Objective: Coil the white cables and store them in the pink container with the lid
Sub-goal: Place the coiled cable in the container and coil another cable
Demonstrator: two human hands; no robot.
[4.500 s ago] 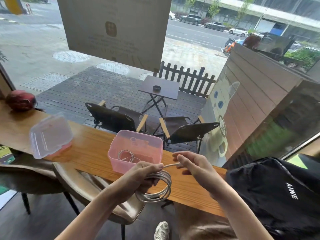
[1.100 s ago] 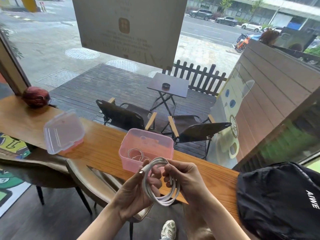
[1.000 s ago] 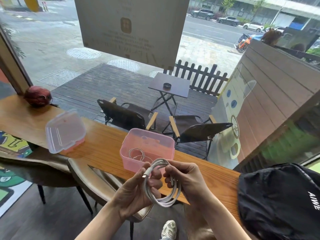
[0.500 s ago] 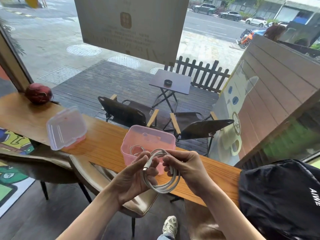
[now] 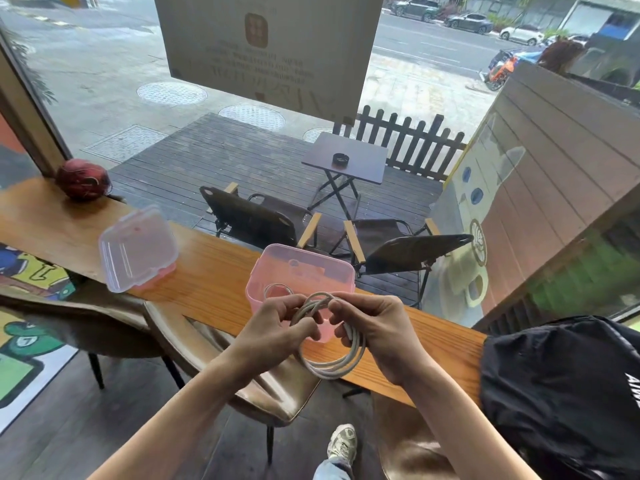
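Note:
Both hands hold a coiled white cable (image 5: 332,367) just in front of the open pink container (image 5: 301,271) on the wooden counter (image 5: 211,271). My left hand (image 5: 277,332) pinches the coil's upper left. My right hand (image 5: 377,332) grips its right side with curled fingers. Another thin white cable coil (image 5: 277,289) lies inside the container. The clear lid (image 5: 136,247) rests to the left on the counter, apart from the container.
A dark red ball-like object (image 5: 83,179) sits at the counter's far left by the window. A black backpack (image 5: 568,386) covers the counter's right end. Brown leather stools (image 5: 221,358) stand below the counter. A window pane runs directly behind the counter.
The cable went from a loose loop with a free end to a closed coil. Both hands moved it up toward the container, and the left fingers tucked the plug end in.

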